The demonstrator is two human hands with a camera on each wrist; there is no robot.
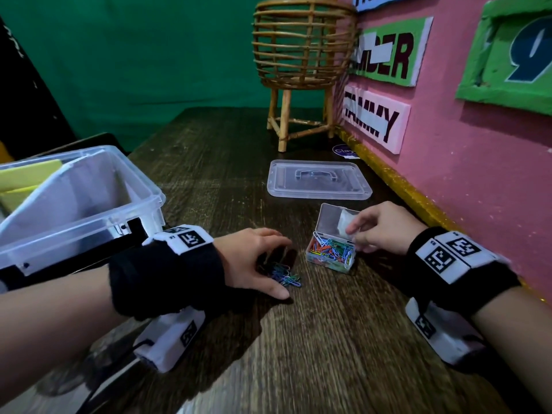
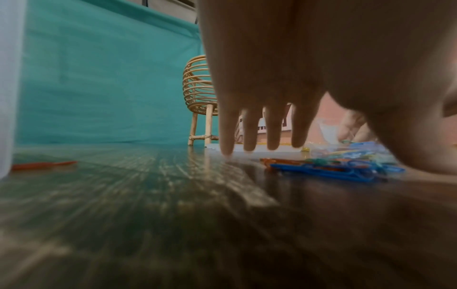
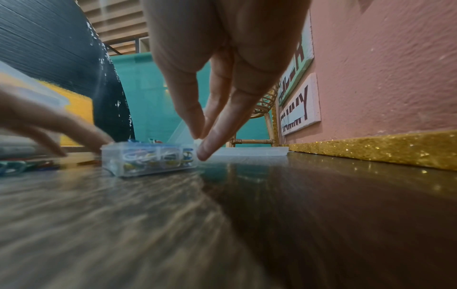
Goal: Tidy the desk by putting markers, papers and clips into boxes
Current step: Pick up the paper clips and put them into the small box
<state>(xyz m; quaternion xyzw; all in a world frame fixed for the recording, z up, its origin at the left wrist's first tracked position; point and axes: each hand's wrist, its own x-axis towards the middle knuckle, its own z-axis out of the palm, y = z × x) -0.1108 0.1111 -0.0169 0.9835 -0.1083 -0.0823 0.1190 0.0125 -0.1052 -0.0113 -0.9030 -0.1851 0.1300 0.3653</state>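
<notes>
A small clear clip box (image 1: 331, 254), lid up, stands mid-desk and is nearly full of coloured paper clips. My right hand (image 1: 354, 231) pinches its right side at the raised lid; in the right wrist view the fingertips (image 3: 202, 150) meet at the box's (image 3: 148, 160) corner. To the box's left lies a loose pile of blue and green clips (image 1: 288, 277). My left hand (image 1: 282, 268) arches over that pile, fingertips and thumb down on the wood on either side. The left wrist view shows straight fingers (image 2: 249, 133) touching the desk beside the clips (image 2: 333, 168).
A big clear bin (image 1: 143, 186) holding yellow and white paper stands at the left. Its flat lid (image 1: 319, 180) lies behind the clip box. A rattan basket stand (image 1: 301, 55) is at the back, a pink wall (image 1: 478, 180) along the right. A small orange item (image 2: 44, 165) lies by the bin.
</notes>
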